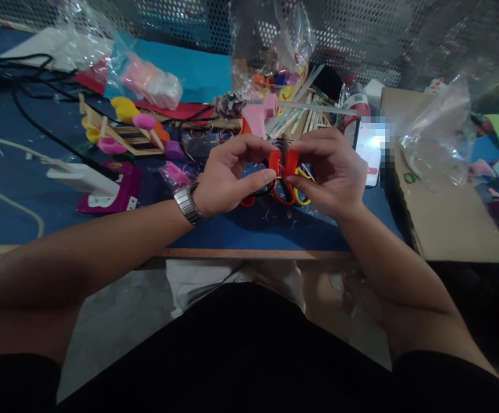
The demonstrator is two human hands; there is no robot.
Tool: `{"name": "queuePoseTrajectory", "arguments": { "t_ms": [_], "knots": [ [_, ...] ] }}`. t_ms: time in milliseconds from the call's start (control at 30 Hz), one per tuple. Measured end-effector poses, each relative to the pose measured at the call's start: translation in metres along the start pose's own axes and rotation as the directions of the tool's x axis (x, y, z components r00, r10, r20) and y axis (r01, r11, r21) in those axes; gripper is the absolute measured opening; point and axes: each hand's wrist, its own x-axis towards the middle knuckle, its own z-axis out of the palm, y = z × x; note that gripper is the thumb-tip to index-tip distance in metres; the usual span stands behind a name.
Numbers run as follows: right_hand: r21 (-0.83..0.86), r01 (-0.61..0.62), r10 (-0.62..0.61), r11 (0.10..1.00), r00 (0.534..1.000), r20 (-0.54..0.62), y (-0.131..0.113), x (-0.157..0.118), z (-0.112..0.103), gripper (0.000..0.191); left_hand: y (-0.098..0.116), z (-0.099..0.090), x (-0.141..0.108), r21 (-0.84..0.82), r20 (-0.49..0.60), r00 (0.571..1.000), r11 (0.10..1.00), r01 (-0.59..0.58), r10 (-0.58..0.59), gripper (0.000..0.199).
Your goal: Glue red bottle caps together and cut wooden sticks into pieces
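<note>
Left red piece (276,163) and right red piece (291,163) are up over the table (232,232), side by side, narrow gap near the top. Left hand (226,178): grip closed to a thumb-and-finger pinch on its piece. Right hand (335,175): same on the other. Bare strip of table between hands and front edge; behind them it's crowded. Red handle loops (284,198) and yellow handle loops (304,199) sit just below, partly hidden, can't count pairs. One pink glue gun (256,117) behind the hands. One lit phone (367,155) right of them, then a cardboard sheet (447,218) with a clear bag (436,140) on it, contents unclear. Back left, a second bag (140,80) holds pink, orange and white pieces. Left: one white charger (86,179) on a purple block (129,180).
</note>
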Motion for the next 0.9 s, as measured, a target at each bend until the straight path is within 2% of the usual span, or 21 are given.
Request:
{"name": "queuePoseTrajectory", "arguments": {
  "t_ms": [100, 267, 433, 600, 767, 900],
  "knots": [
    [-0.037, -0.051, 0.051, 0.998, 0.999, -0.004, 0.004, 0.000, -0.002, 0.044, -0.002, -0.001, 0.000, 0.012, -0.002, 1.000, 1.000, -0.018, 0.018, 0.034],
    [-0.076, -0.046, 0.048, 0.996, 0.998, 0.028, 0.008, 0.002, -0.004, 0.040, -0.002, -0.001, 0.000, 0.020, 0.009, 0.999, 0.999, -0.038, 0.037, 0.036],
    [-0.117, -0.092, 0.100, 0.989, 0.993, 0.064, 0.007, 0.003, -0.005, 0.042, 0.007, 0.002, -0.002, 0.039, 0.000, 0.999, 0.999, 0.032, -0.032, 0.042],
    [-0.121, -0.068, 0.075, 0.990, 0.996, 0.053, 0.008, 0.003, -0.005, 0.042, 0.009, 0.002, -0.001, 0.032, 0.001, 0.999, 0.999, 0.040, -0.040, 0.039],
    [-0.122, -0.111, 0.118, 0.986, 0.992, 0.044, 0.006, 0.002, -0.004, 0.045, 0.008, 0.002, -0.001, 0.015, -0.005, 0.999, 0.999, 0.049, -0.049, 0.040],
    [-0.095, -0.058, 0.063, 0.994, 0.997, 0.050, 0.010, 0.002, -0.003, 0.043, 0.007, 0.001, -0.001, 0.024, 0.011, 1.000, 1.000, 0.017, -0.017, 0.040]
  ]
}}
